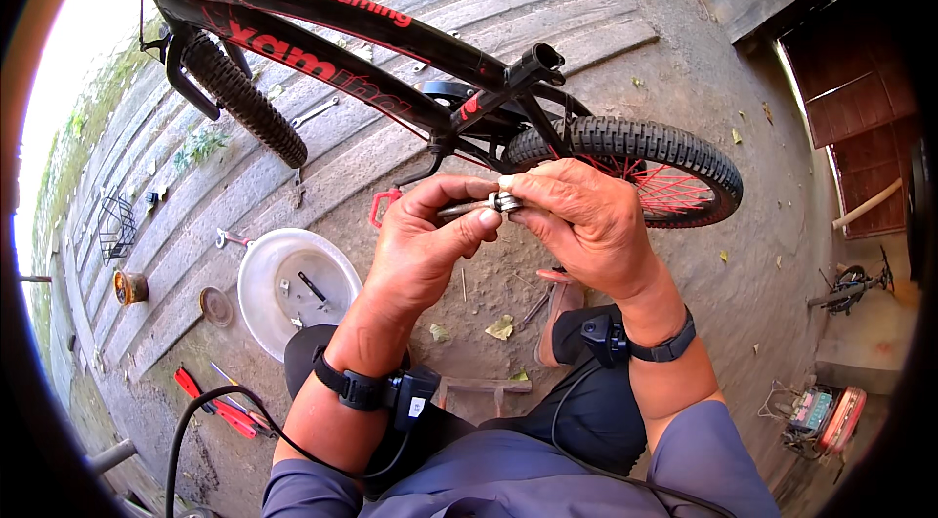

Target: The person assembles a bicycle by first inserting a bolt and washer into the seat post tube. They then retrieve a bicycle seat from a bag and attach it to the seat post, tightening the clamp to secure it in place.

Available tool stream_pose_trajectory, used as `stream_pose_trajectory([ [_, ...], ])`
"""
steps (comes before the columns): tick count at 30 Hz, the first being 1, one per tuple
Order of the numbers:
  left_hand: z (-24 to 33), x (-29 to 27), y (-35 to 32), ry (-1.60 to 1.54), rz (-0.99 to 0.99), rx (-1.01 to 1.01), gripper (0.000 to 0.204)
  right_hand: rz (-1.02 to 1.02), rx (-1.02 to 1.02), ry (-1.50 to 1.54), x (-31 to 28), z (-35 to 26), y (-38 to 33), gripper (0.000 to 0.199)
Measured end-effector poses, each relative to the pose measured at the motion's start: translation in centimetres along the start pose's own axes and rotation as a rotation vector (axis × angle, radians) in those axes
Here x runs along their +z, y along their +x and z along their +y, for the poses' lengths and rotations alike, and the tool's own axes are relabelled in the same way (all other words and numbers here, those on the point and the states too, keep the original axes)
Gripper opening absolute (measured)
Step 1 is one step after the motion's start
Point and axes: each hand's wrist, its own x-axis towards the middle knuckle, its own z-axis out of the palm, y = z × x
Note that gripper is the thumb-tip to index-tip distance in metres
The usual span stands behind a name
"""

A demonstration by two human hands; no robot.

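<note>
In front of my chest, both hands close on a small silver metal part [504,202] with a bolt-like shaft pointing left. My left hand [418,249] pinches the shaft side between thumb and fingers. The ringed end is gripped by the thumb and fingertips of my right hand [594,223]; fingers hide some of it, so its exact kind is unclear. Just beyond my hands stands a black bicycle frame [322,54] with red markings. Its open seat tube [539,59] carries no saddle. The knobbly rear wheel [674,161] has red spokes.
A white basin [256,295] with small parts inside sits at left, a wrench [233,238] near its rim. Red-handled pliers [220,403], a rusty can [130,287] and a wire basket [117,227] lie further left. At right stands a red machine [826,420].
</note>
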Motion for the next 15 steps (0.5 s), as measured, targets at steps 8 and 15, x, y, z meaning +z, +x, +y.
stream_pose_trajectory([
  [8,0.17,0.06,-0.01,0.021,0.003,0.003,0.027,-0.013,0.005,-0.012,-0.05,0.11,-0.11,0.033],
  [15,0.27,0.32,0.0,0.072,0.017,0.012,0.027,-0.021,0.016,-0.07,-0.13,-0.34,0.03,0.032],
])
